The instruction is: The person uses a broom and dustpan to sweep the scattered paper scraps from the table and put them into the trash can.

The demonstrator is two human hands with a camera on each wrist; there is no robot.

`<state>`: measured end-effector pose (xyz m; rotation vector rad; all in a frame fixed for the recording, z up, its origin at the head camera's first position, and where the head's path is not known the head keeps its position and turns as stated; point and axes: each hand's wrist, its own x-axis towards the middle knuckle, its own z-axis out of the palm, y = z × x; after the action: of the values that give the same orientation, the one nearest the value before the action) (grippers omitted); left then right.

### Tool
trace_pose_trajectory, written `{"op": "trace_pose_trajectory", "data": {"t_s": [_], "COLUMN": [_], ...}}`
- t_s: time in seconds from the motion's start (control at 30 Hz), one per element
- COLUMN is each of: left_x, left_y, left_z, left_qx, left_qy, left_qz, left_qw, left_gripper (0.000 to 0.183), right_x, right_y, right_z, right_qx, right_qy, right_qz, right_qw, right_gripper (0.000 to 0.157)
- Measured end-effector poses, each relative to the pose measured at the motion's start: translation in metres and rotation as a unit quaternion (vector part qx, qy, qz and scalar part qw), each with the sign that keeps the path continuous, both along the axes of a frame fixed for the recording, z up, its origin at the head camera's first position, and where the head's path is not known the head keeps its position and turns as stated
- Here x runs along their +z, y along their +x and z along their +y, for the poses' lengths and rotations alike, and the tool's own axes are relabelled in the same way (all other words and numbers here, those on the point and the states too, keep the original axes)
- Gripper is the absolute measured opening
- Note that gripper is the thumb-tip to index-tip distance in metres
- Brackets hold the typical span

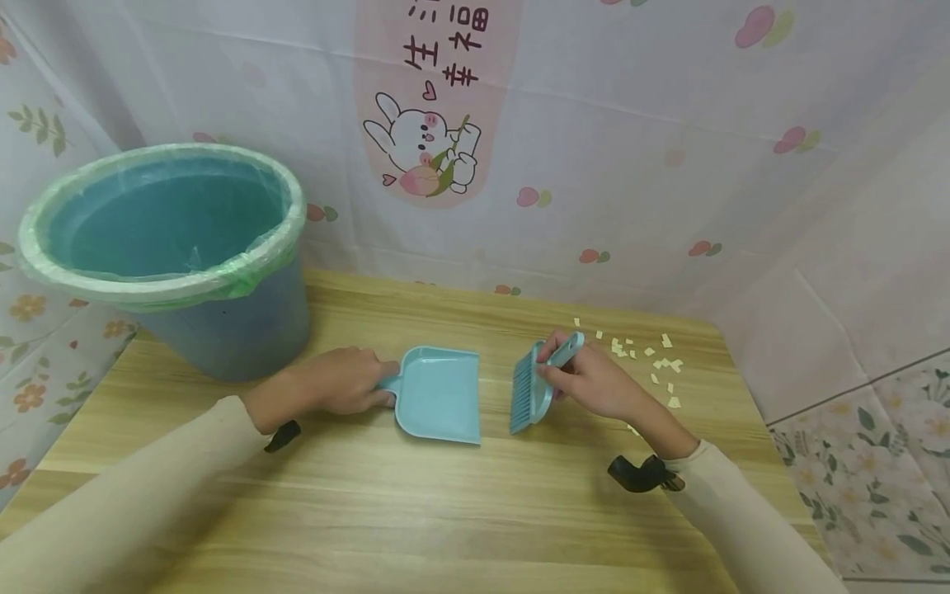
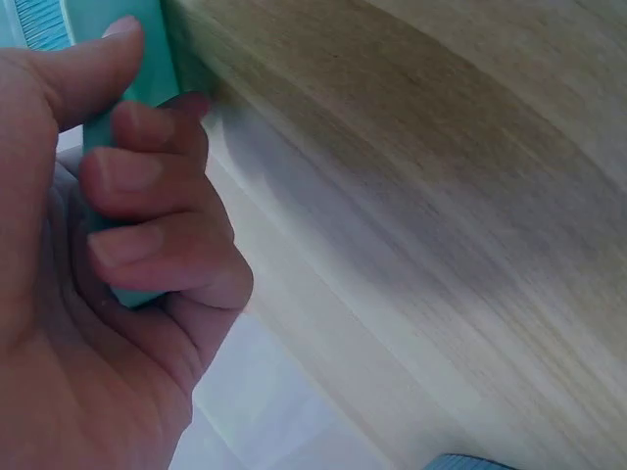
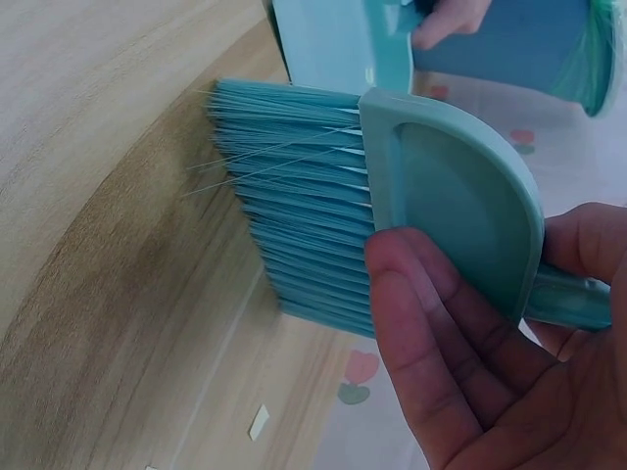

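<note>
A light-blue dustpan (image 1: 440, 396) is at the middle of the table, its straight edge facing right. My left hand (image 1: 345, 381) grips its handle (image 2: 157, 69), fingers curled round it in the left wrist view. Just right of the dustpan, my right hand (image 1: 594, 384) holds a small blue hand brush (image 3: 470, 196) by its handle and back. The brush's bristles (image 3: 294, 206) point left towards the dustpan, a short gap from its edge. Small pale paper scraps (image 1: 674, 403) lie scattered on the table beyond and right of my right hand.
A blue bin (image 1: 252, 330) with a translucent green liner stands at the table's back left. The wood-grain table (image 1: 416, 528) meets a patterned cloth (image 1: 631, 190) at the back. A black strap (image 1: 641, 474) is on my right wrist.
</note>
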<state>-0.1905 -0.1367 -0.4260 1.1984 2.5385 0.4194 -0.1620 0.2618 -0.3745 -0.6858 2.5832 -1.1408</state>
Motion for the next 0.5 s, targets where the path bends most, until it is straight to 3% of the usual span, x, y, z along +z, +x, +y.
{"op": "trace_pose_trajectory", "data": {"t_s": [0.5], "left_x": [0.0044], "left_y": [0.0012], "left_z": [-0.0002], "left_qx": [0.004], "left_qy": [-0.025], "left_qz": [-0.006], "left_qw": [0.9997], "left_gripper": [0.026], "right_x": [-0.0001], "right_y": [-0.0010], "right_z": [0.0006], "right_qx": [-0.001], "right_qy": [0.005], "right_qz": [-0.003], "right_qw": [1.000], "right_gripper": [0.014]}}
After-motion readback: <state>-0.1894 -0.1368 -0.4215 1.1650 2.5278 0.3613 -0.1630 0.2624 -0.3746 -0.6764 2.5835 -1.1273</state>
